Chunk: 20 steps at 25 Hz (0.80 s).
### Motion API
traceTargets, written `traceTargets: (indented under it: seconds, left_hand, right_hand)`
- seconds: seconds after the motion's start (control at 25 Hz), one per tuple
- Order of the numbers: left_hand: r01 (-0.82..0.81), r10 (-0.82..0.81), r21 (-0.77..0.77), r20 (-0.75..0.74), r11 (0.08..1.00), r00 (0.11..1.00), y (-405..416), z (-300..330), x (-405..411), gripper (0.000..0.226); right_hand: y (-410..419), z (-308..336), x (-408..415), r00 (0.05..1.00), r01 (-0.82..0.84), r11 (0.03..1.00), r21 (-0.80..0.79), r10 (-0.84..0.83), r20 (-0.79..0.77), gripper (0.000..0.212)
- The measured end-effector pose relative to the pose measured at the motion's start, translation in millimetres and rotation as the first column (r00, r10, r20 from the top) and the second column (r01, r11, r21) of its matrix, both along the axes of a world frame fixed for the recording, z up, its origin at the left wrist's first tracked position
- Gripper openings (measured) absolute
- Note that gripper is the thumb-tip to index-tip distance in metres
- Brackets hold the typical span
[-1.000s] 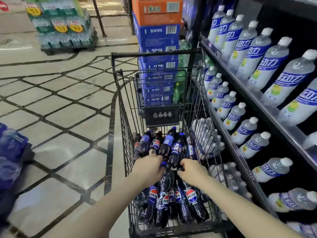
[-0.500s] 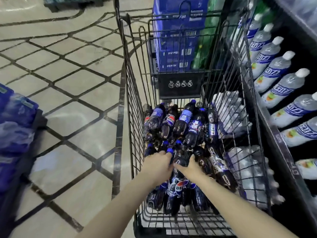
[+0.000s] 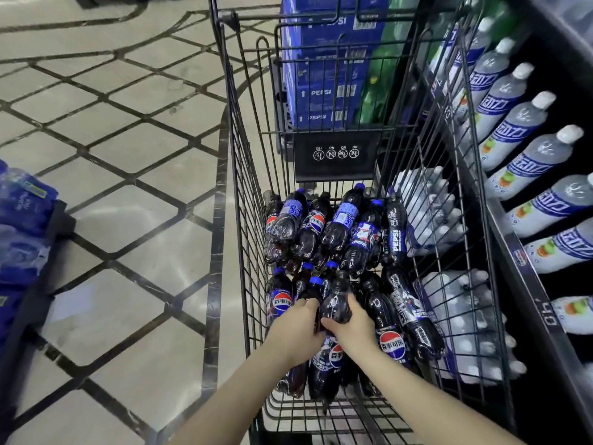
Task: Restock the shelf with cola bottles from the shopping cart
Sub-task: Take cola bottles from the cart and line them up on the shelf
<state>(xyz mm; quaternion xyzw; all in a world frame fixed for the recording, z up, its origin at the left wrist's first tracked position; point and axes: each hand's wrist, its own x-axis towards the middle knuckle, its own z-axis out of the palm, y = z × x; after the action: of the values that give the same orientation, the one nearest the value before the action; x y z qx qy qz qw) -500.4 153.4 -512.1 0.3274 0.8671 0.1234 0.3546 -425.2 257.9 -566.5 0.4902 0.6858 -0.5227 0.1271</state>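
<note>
Pick-up step: both hands in shopping cart, near its near end; right hand curls round a cola bottle atop the pile, left hand apparently grips its neighbour; next: lift w/o snagging, carry to shelf at right.

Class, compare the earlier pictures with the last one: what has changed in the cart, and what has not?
The camera tipped down toward the cart. Both hands slid together on the cola pile: the right hand now grips the neck of one cola bottle, and the left hand closes on the one beside it. Nothing has been lifted; the other bottles and the shelf drinks lie unchanged.
</note>
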Motion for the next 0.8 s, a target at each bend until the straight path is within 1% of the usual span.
traceTargets:
  seconds: [0.12, 0.24, 0.32, 0.4, 0.48, 0.56, 0.6, 0.68, 0.76, 0.8]
  left_hand:
    - [-0.107, 0.09, 0.099, 0.164, 0.989, 0.982, 0.7, -4.7, 7.0, 0.062]
    - [-0.26, 0.203, 0.153, 0.314, 0.953, 0.928, 4.6, 0.9, 12.6, 0.08]
    - [-0.363, 0.274, 0.185, 0.38, 0.913, 0.883, 7.7, 7.5, 14.5, 0.08]
    - [-0.423, 0.321, 0.215, 0.388, 0.88, 0.864, 9.0, 13.1, 13.8, 0.074]
    - [-0.443, 0.341, 0.24, 0.368, 0.864, 0.865, 10.6, 19.9, 11.5, 0.069]
    - [-0.454, 0.348, 0.249, 0.372, 0.856, 0.86, 12.0, 21.2, 8.1, 0.068]
    - [-0.464, 0.354, 0.241, 0.386, 0.852, 0.852, 12.8, 19.9, 7.6, 0.068]
    - [-0.493, 0.383, 0.215, 0.404, 0.843, 0.831, 13.8, 12.8, 6.7, 0.069]
    - [-0.513, 0.408, 0.182, 0.414, 0.839, 0.814, 14.2, 2.0, 5.9, 0.072]
    - [-0.519, 0.414, 0.175, 0.418, 0.837, 0.809, 14.1, -3.0, 5.9, 0.074]
  right_hand:
    - [6.7, 29.2, -1.2, 0.996, -0.049, 0.997, 0.054, 0.053, -0.077, 0.086]
    - [17.3, 63.0, -8.5, 0.985, -0.084, 0.992, 0.094, 0.097, -0.14, 0.081]
    - [24.1, 79.7, -14.5, 0.979, -0.093, 0.991, 0.094, 0.108, -0.172, 0.08]
    - [29.5, 89.1, -18.4, 0.974, -0.096, 0.99, 0.1, 0.114, -0.196, 0.081]
    - [32.3, 96.1, -20.7, 0.972, -0.112, 0.987, 0.118, 0.133, -0.196, 0.086]
    - [35.1, 96.7, -21.3, 0.972, -0.133, 0.983, 0.126, 0.154, -0.18, 0.088]
    - [36.8, 96.7, -21.9, 0.965, -0.164, 0.979, 0.118, 0.184, -0.189, 0.089]
    - [45.9, 87.4, -22.9, 0.947, -0.25, 0.967, 0.048, 0.254, -0.199, 0.093]
    - [60.5, 71.8, -19.2, 0.952, -0.278, 0.961, -0.005, 0.275, -0.136, 0.098]
    - [69.5, 62.8, -14.6, 0.958, -0.28, 0.96, 0.016, 0.281, -0.06, 0.093]
